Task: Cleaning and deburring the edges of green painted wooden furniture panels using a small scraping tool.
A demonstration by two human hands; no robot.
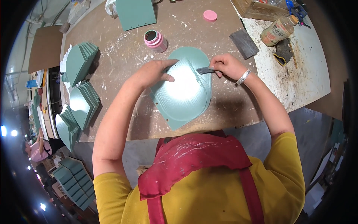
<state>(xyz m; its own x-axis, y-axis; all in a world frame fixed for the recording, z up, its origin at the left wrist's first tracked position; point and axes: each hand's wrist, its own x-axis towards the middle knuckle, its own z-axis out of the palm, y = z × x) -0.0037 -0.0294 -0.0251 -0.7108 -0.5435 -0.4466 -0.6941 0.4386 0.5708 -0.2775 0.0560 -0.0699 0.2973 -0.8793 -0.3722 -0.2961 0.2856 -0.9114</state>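
Two light-green teardrop-shaped panels lie overlapped on the worktable in front of me, and strong glare whitens the middle of the upper panel (181, 99). The lower panel (192, 53) shows past its far and right edges. My left hand (154, 72) rests on the upper panel's left side, thumb and forefinger spread beside a small hole; its other fingers are partly hidden. Between the fingertips of my right hand (228, 67) is a small dark flat scraper (204, 70), its end against the upper panel's right edge. An uncapped pink jar (156, 42) with dark contents stands beyond the panels.
Fanned stacks of green panels (82, 102) stand along the table's left edge. Further off are a pink lid (210, 15), another green panel (136, 14) and a dark rectangular block (244, 43). A stained bottle (278, 30) and a dark glove (283, 52) lie on the white board (304, 76).
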